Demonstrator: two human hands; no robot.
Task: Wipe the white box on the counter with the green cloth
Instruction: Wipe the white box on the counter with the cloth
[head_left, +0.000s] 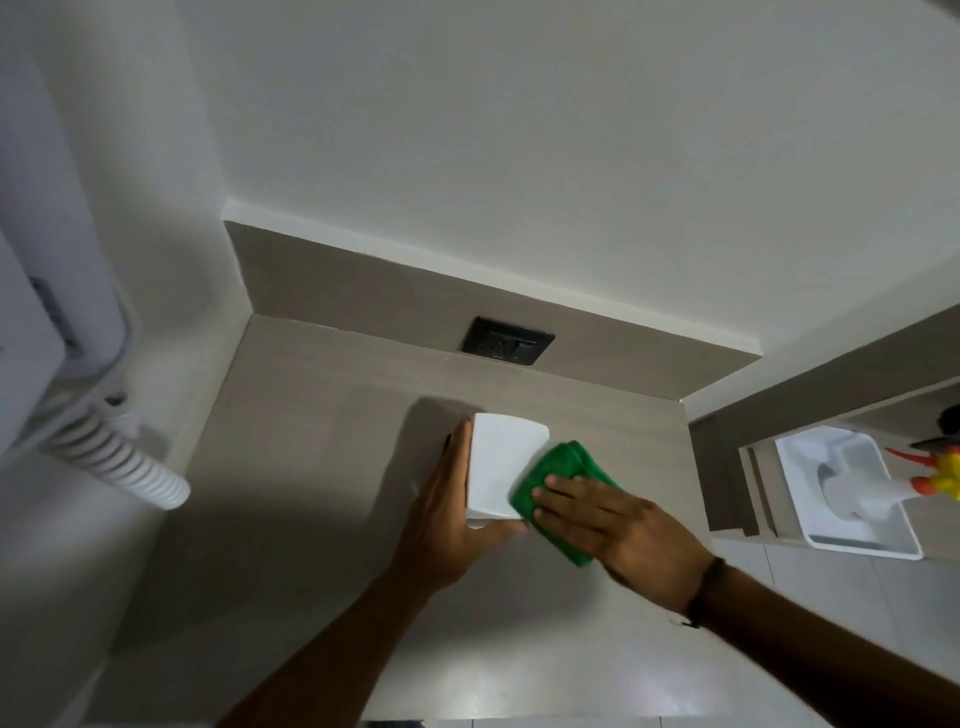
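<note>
The white box (501, 460) stands on the beige counter (311, 467), near its back right corner. My left hand (447, 512) grips the box from its left side, fingers along the side and thumb under the near edge. A folded green cloth (556, 467) lies against the box's right side and top edge. My right hand (618, 525) presses flat on the cloth with its fingers spread, covering the cloth's near half.
A black wall socket (508, 340) sits in the low backsplash behind the box. At the left hangs a white appliance with a ribbed hose (122, 457). To the right, a shelf holds a white tray (852, 493) and a spray bottle with an orange and yellow head (935, 475).
</note>
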